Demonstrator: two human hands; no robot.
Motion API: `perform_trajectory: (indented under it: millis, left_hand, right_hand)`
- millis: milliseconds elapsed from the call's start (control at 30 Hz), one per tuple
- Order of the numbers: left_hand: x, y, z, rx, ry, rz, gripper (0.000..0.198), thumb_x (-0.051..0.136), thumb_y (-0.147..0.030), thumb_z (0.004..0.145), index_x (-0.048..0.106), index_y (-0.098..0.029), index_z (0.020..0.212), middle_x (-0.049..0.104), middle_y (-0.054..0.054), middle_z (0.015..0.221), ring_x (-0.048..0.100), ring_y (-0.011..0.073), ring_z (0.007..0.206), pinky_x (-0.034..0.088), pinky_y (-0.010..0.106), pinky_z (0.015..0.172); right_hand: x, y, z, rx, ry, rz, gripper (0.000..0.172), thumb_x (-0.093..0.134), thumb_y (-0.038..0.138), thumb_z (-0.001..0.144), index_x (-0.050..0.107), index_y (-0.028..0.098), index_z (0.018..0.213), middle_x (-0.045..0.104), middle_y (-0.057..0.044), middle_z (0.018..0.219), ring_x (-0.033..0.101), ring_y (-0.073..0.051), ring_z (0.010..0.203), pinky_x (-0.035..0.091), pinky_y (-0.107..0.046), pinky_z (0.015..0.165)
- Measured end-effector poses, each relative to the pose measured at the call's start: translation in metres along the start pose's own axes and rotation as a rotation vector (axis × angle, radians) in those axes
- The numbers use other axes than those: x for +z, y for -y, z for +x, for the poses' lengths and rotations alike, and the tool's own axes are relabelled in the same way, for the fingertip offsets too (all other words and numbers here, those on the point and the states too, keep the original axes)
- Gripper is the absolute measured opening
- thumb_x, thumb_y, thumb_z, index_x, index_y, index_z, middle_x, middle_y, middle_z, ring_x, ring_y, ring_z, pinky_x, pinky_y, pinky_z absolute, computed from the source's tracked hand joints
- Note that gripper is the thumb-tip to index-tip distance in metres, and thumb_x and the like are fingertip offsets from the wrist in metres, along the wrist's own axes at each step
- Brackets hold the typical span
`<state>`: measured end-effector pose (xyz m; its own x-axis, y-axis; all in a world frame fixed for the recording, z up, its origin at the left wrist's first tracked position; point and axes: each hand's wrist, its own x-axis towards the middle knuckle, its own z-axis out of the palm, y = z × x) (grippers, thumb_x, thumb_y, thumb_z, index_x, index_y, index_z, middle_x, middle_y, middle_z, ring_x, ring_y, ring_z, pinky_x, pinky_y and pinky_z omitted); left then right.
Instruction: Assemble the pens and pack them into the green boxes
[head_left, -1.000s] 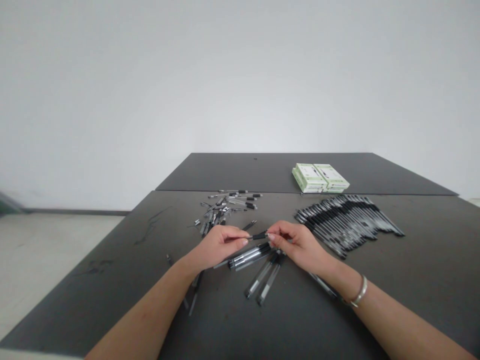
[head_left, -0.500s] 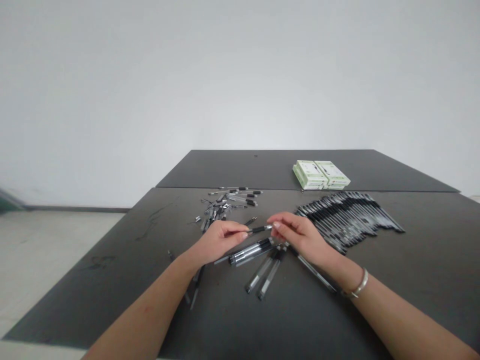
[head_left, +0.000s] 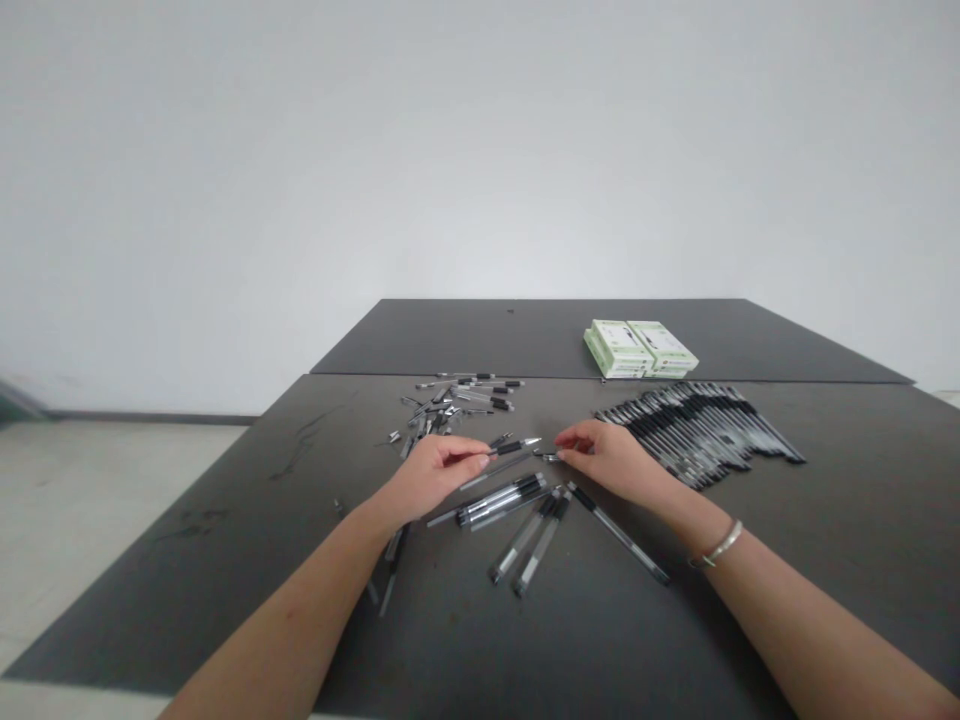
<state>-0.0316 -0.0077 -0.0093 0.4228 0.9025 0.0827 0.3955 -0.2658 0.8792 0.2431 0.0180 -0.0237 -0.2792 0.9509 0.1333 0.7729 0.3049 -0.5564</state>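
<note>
Gel pen (head_left: 517, 446) pinched in the left hand (head_left: 429, 478), tip raised clear; right hand (head_left: 604, 456) rests by a small pen part (head_left: 548, 457), grip unclear.

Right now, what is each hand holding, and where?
Left hand: a black-gripped pen, pinched near the grip. Right hand: seemingly a small pen piece, at the fingertips.

No legible text, the print on the pale green boxes (head_left: 641, 350) too small.
</note>
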Motion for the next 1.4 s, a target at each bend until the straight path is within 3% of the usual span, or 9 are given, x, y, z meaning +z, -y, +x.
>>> perform_trajectory:
  millis: [433,567,700,833,1167,1400]
  left_hand:
    - [0.0,0.005,0.001,-0.021,-0.01,0.007,0.029,0.059,-0.033,0.086,0.075,-0.015,0.1,0.076,0.007,0.098,0.068,0.0207,0.088,0.05,0.029,0.078]
    - [0.001,0.005,0.0,-0.022,-0.047,-0.047,0.032,0.06,-0.032,0.085,0.072,-0.016,0.109,0.074,0.008,0.106,0.068,0.0209,0.093,0.05,0.03,0.084]
    - [0.001,0.002,-0.001,-0.013,-0.038,-0.077,0.031,0.06,-0.033,0.085,0.073,-0.017,0.107,0.075,0.007,0.103,0.069,0.0205,0.089,0.051,0.03,0.081]
    - [0.002,0.001,-0.002,-0.029,-0.029,-0.068,0.031,0.06,-0.033,0.084,0.074,-0.016,0.106,0.075,0.007,0.101,0.068,0.0198,0.085,0.051,0.028,0.077]
    - [0.002,0.001,-0.002,-0.044,-0.011,-0.059,0.03,0.06,-0.032,0.084,0.074,-0.016,0.105,0.076,0.006,0.094,0.067,0.0195,0.083,0.05,0.028,0.075]
    - [0.0,-0.003,-0.003,-0.034,-0.061,-0.069,0.028,0.061,-0.03,0.083,0.074,-0.017,0.104,0.075,0.005,0.1,0.068,0.0187,0.086,0.051,0.027,0.078]
  right_hand:
    - [0.004,0.005,-0.004,-0.099,0.022,-0.142,0.011,0.063,0.023,0.08,0.071,0.018,0.082,0.068,-0.006,0.08,0.061,-0.017,0.071,0.044,-0.027,0.065]
    - [-0.001,0.009,-0.006,-0.049,0.032,0.061,0.011,0.061,0.026,0.082,0.067,0.017,0.083,0.068,-0.004,0.073,0.061,-0.016,0.067,0.045,-0.027,0.064]
    - [-0.003,0.016,-0.008,-0.05,0.027,0.415,0.014,0.062,0.03,0.081,0.062,0.017,0.084,0.064,-0.001,0.073,0.057,-0.013,0.065,0.044,-0.024,0.06]
    - [-0.004,0.024,-0.01,-0.069,0.016,0.585,0.018,0.066,0.033,0.08,0.059,0.017,0.084,0.06,0.0,0.072,0.053,-0.012,0.062,0.042,-0.023,0.056]
    - [-0.007,0.026,-0.014,-0.108,0.004,0.625,0.021,0.068,0.035,0.079,0.063,0.017,0.089,0.063,-0.002,0.075,0.056,-0.013,0.066,0.045,-0.024,0.058]
    - [-0.012,0.03,-0.014,-0.1,-0.014,0.638,0.023,0.07,0.035,0.076,0.065,0.016,0.087,0.063,-0.002,0.076,0.056,-0.013,0.065,0.045,-0.024,0.058]
